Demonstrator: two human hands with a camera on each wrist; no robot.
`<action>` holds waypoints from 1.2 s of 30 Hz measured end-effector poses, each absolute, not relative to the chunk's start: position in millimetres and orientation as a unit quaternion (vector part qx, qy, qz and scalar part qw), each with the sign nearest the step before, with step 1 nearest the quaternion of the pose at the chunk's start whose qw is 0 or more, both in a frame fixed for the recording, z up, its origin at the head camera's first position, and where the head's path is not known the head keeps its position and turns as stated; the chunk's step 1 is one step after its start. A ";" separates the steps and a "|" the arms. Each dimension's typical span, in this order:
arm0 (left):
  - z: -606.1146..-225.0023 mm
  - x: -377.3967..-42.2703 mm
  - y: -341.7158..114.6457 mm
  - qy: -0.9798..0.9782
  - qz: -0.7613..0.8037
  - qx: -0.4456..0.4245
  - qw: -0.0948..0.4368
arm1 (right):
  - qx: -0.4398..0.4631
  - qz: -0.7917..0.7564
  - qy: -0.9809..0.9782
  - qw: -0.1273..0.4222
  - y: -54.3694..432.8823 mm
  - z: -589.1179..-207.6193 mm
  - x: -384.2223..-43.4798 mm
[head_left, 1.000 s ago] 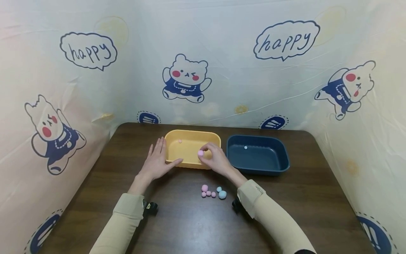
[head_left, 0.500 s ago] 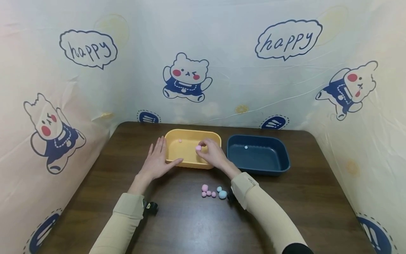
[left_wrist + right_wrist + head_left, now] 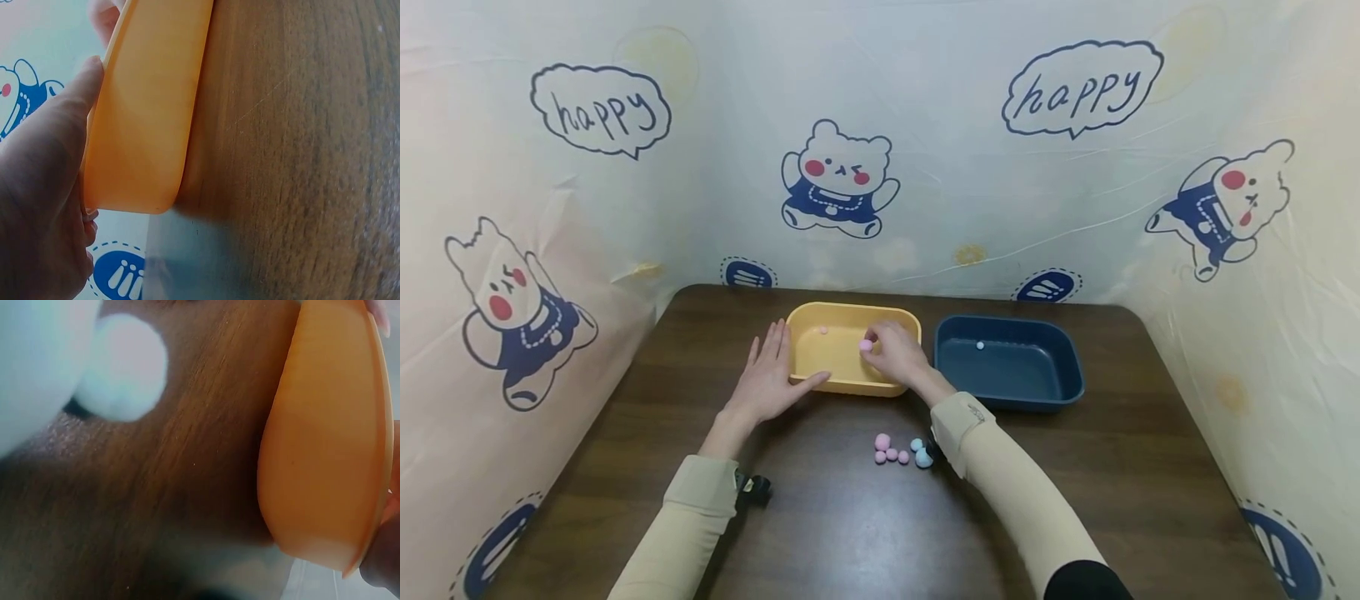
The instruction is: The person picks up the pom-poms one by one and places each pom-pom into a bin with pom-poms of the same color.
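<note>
Tray Fills the Right, Balls Loom Left!

And there's the tray [image 3: 325, 437], orange, outer wall towards us, its thin rim running down the right! Lower right corner, the right hand [image 3: 381, 559], dark, partly cut off, right by that rim; contact is hard to call. Up top, a fingertip [image 3: 379, 315] pokes in beside the rim! Over on the left, all blur: a whitish ball [image 3: 128, 367], partly hidden by a bigger pale ball [image 3: 37, 356] spilling out of frame. Between balls and tray, dark table [image 3: 194, 462], grain showing, and a pale backdrop [image 3: 312, 581] below the tray!
</note>
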State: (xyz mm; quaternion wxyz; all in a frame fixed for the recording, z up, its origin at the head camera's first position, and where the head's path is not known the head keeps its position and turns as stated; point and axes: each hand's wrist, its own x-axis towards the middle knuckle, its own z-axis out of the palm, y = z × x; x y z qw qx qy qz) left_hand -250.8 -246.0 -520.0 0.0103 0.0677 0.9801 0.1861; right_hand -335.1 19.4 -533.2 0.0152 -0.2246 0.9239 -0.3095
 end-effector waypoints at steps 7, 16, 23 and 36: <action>-519.1 -249.9 -245.2 0.980 0.188 0.067 0.012 | -0.208 -0.285 0.935 0.038 11.0 -522.9 -333.3; -518.6 -248.4 -245.8 0.979 0.191 0.064 0.013 | -0.193 -0.278 0.938 0.069 7.7 -508.2 -324.3; -517.4 -248.7 -246.1 0.980 0.190 0.064 0.020 | -0.204 -0.333 0.919 0.050 12.9 -534.1 -339.8; -516.7 -248.1 -245.9 0.979 0.190 0.066 0.022 | -0.245 -0.425 0.871 0.022 37.8 -490.4 -287.5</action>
